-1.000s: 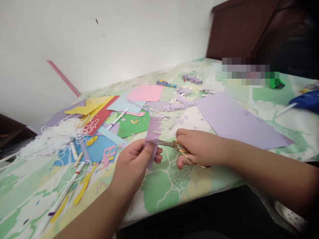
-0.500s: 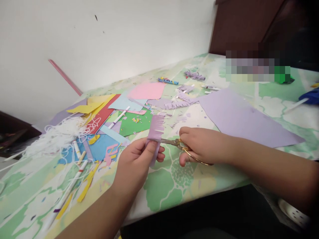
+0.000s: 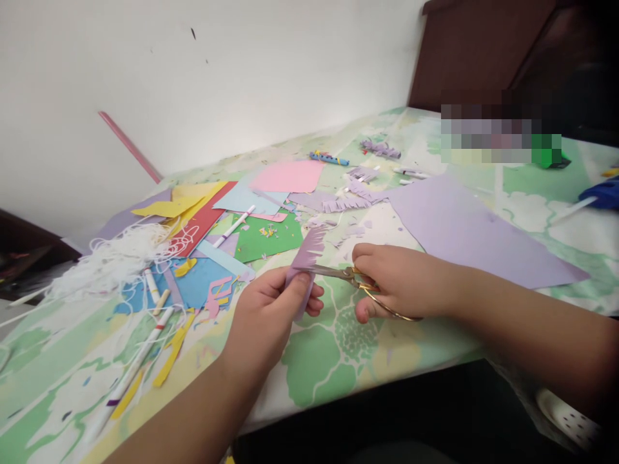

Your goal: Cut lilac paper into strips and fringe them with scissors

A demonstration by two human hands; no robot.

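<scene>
Between the thumb and fingers of my left hand (image 3: 275, 303) is a purple paper strip (image 3: 309, 250), its right edge cut into a fringe above the thumb. My right hand (image 3: 396, 280) has its fingers through the gold-coloured handles of a pair of scissors (image 3: 349, 275). The scissor blades point left and meet the strip's right edge just above my left thumb. Both hands are held over the near part of the table. Beyond them lie fringed purple paper pieces (image 3: 345, 203) and small purple scraps.
A large purple sheet (image 3: 476, 232) lies to the right. On the left are tangled white string (image 3: 111, 261), a blue sheet (image 3: 193, 287), a green sheet (image 3: 268, 237), a pink sheet (image 3: 290, 176) and several markers. A blue decorated roll (image 3: 329, 158) lies near the wall.
The fringed upper end of the strip has tilted to the right. Both hands and the scissors sit slightly further right in view, with the scissors still at the strip's edge.
</scene>
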